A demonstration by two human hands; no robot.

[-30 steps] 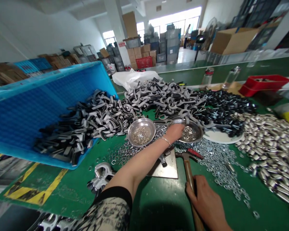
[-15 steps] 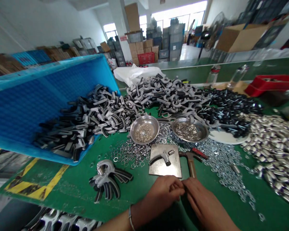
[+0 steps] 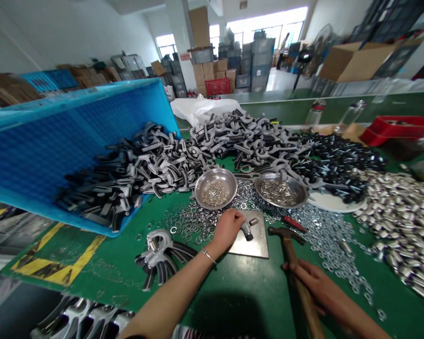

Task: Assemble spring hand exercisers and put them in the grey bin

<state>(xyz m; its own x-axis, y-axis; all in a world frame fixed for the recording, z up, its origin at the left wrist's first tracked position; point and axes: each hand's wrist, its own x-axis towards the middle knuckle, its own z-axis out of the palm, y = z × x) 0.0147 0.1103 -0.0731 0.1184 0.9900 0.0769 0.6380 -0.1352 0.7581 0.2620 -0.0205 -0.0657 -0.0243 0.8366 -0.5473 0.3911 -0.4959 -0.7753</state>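
My left hand point(image 3: 229, 229) is closed over a grey-and-black handle part point(image 3: 246, 230) lying on a square metal plate point(image 3: 252, 249). The handle's grey end sticks out to the right of my fingers, and the rest is hidden under them. Beside it on the plate lies a small silver cylinder point(image 3: 254, 221). My right hand point(image 3: 309, 280) grips the wooden shaft of a hammer point(image 3: 290, 254), whose head rests at the plate's right side. A red-handled tool point(image 3: 295, 224) lies just beyond the hammer head.
Two metal bowls point(image 3: 236, 184) of small parts stand behind the plate among loose rings and nuts point(image 3: 325, 235). A tipped blue crate point(image 3: 92, 117) spills handles at left. Assembled clamp-like pieces point(image 3: 159, 254) lie nearer. Silver cylinders point(image 3: 403, 202) heap up at right.
My hands, together in front of the plate before, have parted. The left moved forward onto the handle part; the right moved right and took hold of the hammer, whose head shifted slightly.
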